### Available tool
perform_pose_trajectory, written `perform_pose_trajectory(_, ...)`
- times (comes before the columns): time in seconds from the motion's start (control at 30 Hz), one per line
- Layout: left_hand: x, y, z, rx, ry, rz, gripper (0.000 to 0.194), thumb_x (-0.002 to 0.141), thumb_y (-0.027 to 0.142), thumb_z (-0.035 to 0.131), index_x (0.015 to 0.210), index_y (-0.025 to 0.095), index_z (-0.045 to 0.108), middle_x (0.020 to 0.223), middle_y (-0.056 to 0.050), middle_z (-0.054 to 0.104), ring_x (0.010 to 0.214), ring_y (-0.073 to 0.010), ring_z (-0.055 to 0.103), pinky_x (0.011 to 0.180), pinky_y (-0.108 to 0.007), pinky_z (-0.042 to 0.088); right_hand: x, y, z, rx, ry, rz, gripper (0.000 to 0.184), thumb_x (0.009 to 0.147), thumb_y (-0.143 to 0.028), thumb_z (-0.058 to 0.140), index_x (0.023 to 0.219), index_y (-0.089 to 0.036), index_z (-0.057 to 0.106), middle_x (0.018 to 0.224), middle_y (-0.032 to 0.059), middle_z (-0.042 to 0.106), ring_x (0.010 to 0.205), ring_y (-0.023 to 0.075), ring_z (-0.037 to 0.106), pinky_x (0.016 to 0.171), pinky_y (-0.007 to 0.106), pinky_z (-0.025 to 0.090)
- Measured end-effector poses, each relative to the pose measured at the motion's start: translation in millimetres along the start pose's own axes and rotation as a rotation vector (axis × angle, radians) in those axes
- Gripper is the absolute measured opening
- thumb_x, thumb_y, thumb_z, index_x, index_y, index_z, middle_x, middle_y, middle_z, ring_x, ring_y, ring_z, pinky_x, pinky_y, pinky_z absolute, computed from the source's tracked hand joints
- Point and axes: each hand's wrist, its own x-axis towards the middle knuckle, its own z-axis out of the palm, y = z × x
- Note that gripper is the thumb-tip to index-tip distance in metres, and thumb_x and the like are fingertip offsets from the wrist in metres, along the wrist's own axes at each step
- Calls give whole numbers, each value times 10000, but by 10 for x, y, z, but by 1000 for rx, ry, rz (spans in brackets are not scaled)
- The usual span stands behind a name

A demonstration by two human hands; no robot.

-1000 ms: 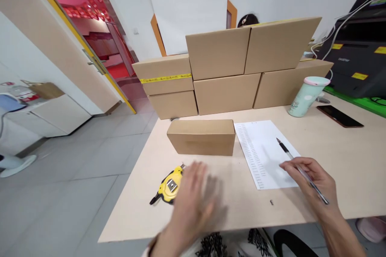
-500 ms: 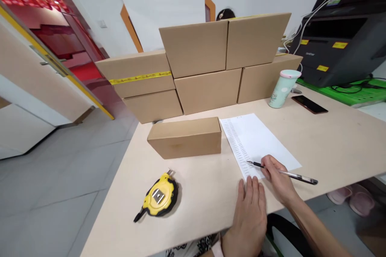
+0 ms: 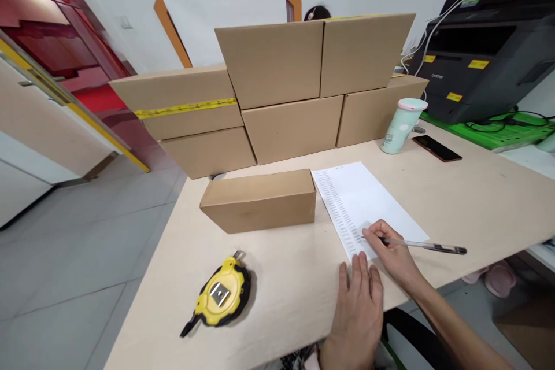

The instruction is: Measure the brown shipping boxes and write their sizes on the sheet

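Observation:
My right hand (image 3: 390, 251) grips a black pen (image 3: 427, 246) with its tip on the printed column at the near left of a white sheet (image 3: 373, 196). My left hand (image 3: 359, 306) lies flat on the table, fingers stretched out, fingertips at the sheet's near corner. A small cardboard box (image 3: 260, 205) lies just left of the sheet. A yellow tape measure (image 3: 219, 296) rests near the table's front edge, left of my left hand.
Several stacked cardboard boxes (image 3: 277, 92) form a wall at the back of the beige table (image 3: 477, 196). A mint cup (image 3: 401, 126) and a dark phone (image 3: 436, 148) stand at the right; a black printer (image 3: 485, 52) is beyond. Grey floor lies left.
My left hand moved from beside the tape measure to the sheet's near corner. My right hand brought the pen tip down onto the printed column. The view shifted right.

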Motion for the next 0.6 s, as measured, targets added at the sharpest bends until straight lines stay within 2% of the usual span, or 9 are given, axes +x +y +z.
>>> perform_pose_trajectory(0.07,5,0,-13,-8,-13,-9,392,948,233,465,1290,72,569,1375,-187,579,1277,-296,547,984,-468,512,-3,11,7,18,-7,51,317,795,-492,686,718,-242,508,574,-45,546,534,136,488,530,263,397)
perform_pose_trajectory(0.13,9,1,-18,-13,-18,-16,393,948,234,468,1296,79,565,1382,-180,575,1285,-291,540,986,-468,511,1,17,16,12,6,90,346,783,-487,698,682,-245,471,506,-61,498,478,127,442,505,265,376)
perform_pose_trajectory(0.3,14,1,-14,-13,-8,-15,397,935,223,485,1292,74,571,1380,-188,574,1286,-294,537,985,-472,516,29,20,26,-122,139,-47,426,737,-434,712,541,-243,385,509,-68,377,503,113,363,505,265,314)
perform_pose_trajectory(0.6,3,8,9,-26,-15,-22,406,936,227,481,1306,83,563,1380,-178,578,1279,-285,544,991,-459,520,15,43,49,-185,93,-74,378,772,-403,635,565,-250,359,524,-70,347,511,116,351,500,262,298)
